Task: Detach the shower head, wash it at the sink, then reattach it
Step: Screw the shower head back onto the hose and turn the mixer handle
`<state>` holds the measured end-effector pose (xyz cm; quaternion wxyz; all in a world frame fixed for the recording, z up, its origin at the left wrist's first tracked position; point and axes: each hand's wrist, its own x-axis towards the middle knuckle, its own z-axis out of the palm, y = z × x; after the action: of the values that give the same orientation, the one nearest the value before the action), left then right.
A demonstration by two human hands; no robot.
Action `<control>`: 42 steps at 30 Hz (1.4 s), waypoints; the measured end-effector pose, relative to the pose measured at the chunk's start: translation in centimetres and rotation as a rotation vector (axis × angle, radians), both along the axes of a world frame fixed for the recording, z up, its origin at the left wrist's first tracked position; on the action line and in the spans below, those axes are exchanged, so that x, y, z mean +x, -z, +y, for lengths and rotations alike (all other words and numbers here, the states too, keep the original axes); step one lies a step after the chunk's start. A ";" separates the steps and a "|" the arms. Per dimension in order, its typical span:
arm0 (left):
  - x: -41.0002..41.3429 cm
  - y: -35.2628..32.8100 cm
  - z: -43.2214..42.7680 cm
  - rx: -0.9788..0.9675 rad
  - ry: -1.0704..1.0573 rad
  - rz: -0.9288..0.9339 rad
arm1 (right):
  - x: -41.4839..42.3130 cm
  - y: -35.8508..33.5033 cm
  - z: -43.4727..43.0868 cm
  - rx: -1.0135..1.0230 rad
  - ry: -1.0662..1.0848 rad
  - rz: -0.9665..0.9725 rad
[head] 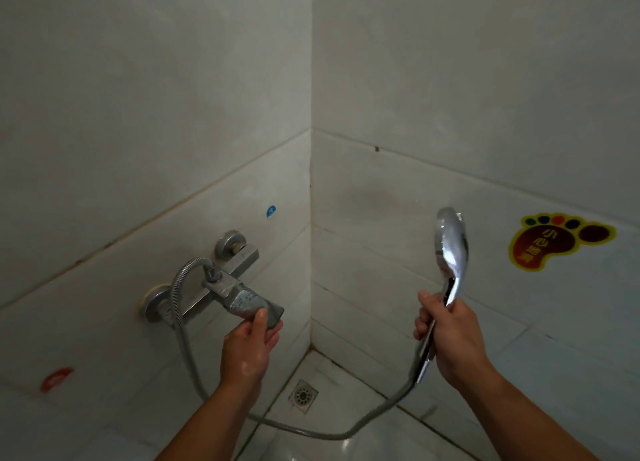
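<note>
Right hand gripped the slim handle of the shiny chrome handheld shower head, fingers curled tight round it, with the round head upright above the fist, off the wall and right of the room corner; could not tell which way the spray face pointed. Ribbed silver metal hose ran from the handle's lower end, sagged in a loop low over the floor, passed behind the left forearm and rose in an arc to the fitting on top of the dull grey metal wall mixer valve on the left wall. Left hand held the mixer's flat spotted grey lever - thumb pressed on top, other fingers curled underneath, wet sheen on the back of the hand. Square metal floor drain sat in the floor corner, between the two forearms. Small round blue sticker on the left wall above the mixer, red round sticker low on the same wall, well left of the hose. Yellow-edged dark red foot-shaped sticker with coloured toes on the right wall - near the shower head, not touching it. Pale white wall tiles all round
</note>
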<state>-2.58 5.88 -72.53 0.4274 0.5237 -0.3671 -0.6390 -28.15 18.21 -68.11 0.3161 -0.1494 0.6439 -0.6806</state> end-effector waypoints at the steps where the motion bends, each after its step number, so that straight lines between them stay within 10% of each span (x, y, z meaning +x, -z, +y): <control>1: 0.0 -0.1 0.0 -0.004 0.002 0.003 | 0.0 0.1 0.2 0.003 -0.005 0.012; 15: -0.3 0.3 -0.1 -0.022 -0.021 -0.022 | -0.3 0.3 0.5 -0.096 0.016 -0.001; 37: 0.0 -0.1 0.0 -0.029 0.024 -0.060 | 0.8 1.0 1.1 0.331 -0.133 0.229; 42: 0.0 -0.1 0.0 -0.029 0.020 -0.058 | 1.1 1.7 0.7 0.159 0.047 0.031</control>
<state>-2.57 5.88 -72.40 0.4179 0.5321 -0.3939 -0.6222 -27.09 18.92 -69.82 0.3010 -0.1193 0.7039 -0.6322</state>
